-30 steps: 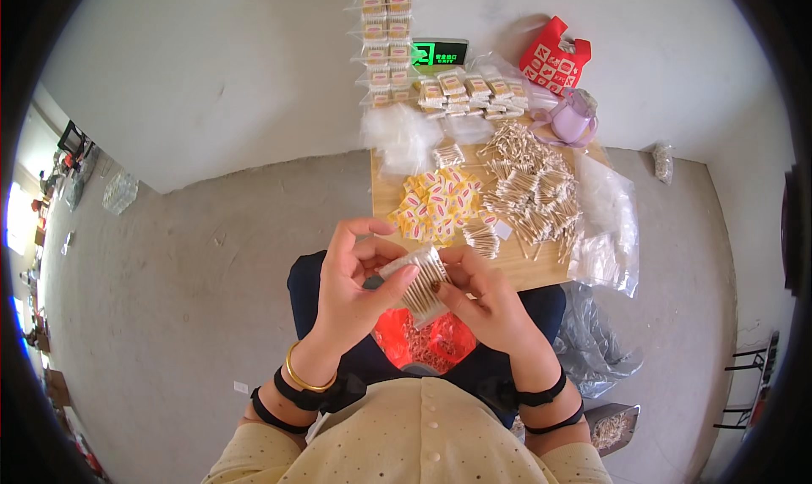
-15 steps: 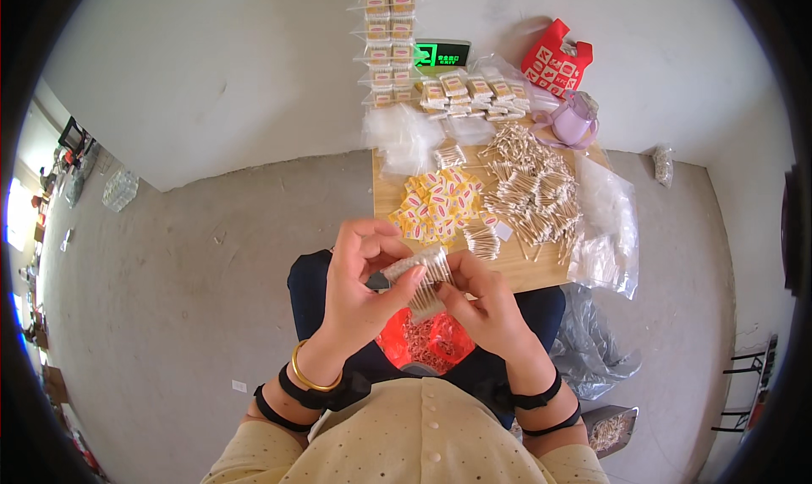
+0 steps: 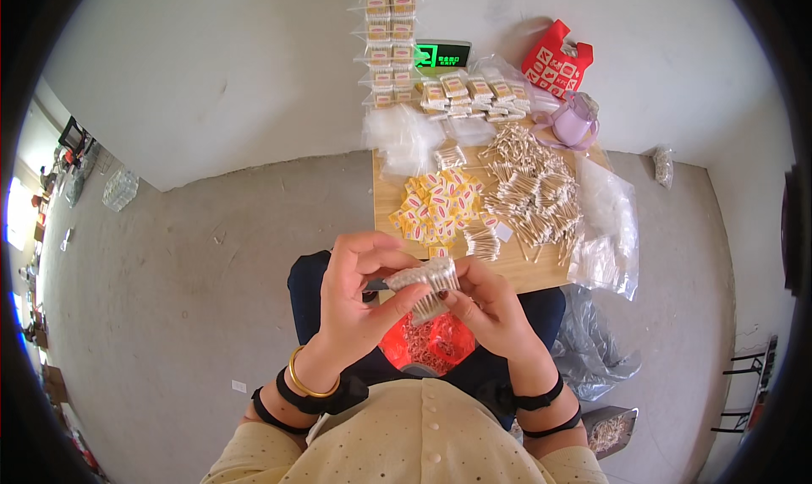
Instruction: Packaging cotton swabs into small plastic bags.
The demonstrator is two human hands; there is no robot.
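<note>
Over my lap, both hands grip a small clear bag of cotton swabs point(image 3: 430, 295). My left hand point(image 3: 353, 289) pinches its left side with the thumb across the front, while the other fingers curl behind. From the right, my right hand point(image 3: 491, 308) presses its thumb and fingers against the bag. Just beyond, on the wooden table point(image 3: 541, 273), lie a heap of yellow-and-white cards point(image 3: 440, 205) and a small bundle of swabs point(image 3: 482, 242). A big pile of loose cotton swabs point(image 3: 534, 188) spreads to their right.
Empty clear bags point(image 3: 404, 142) lie at the table's left, and larger plastic bags point(image 3: 605, 251) hang over its right edge. Finished-looking swab packs point(image 3: 478, 91) are stacked behind, beside a lilac cup point(image 3: 573, 122) and red bag point(image 3: 556, 61). A red-lined bin point(image 3: 423, 344) sits between my knees.
Both hands have moved slightly down and toward me with the bag of swabs, and the bag has tilted a little. A card at the table's near edge now shows.
</note>
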